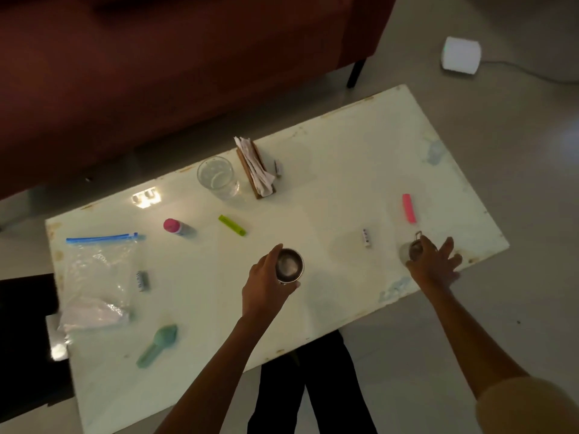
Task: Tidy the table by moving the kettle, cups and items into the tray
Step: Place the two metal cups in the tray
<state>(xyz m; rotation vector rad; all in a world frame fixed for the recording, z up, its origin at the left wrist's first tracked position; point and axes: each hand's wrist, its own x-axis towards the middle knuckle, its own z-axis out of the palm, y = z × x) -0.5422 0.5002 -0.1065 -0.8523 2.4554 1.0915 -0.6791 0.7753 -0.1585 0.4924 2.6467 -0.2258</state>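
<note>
Most things, like the glass (216,177), lie loose on the tabletop (344,158), with no tray in view. Left grip (266,283) clasps a steel cup (289,266). Right grip (434,264), fingers splayed, meets a metal pot (415,249), and I cannot tell if it holds.

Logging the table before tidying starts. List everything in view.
table: one, white, centre
sofa: one, dark red, behind table
glass: one, clear, far side
napkin holder: one, brown, right of glass
bottle: one, pink cap, mid-left
green clip: one, green, middle
pink clip: one, pink, right end
zip bag: one, clear, blue seal, left end
scoop: one, teal, near left
small packets: three, pale, scattered
metal cup: one, silver, left grip
small cup: one, silver, right grip
box: one, white, floor far right
left hand: one, round metal cup
right hand: one, on small cup
</note>
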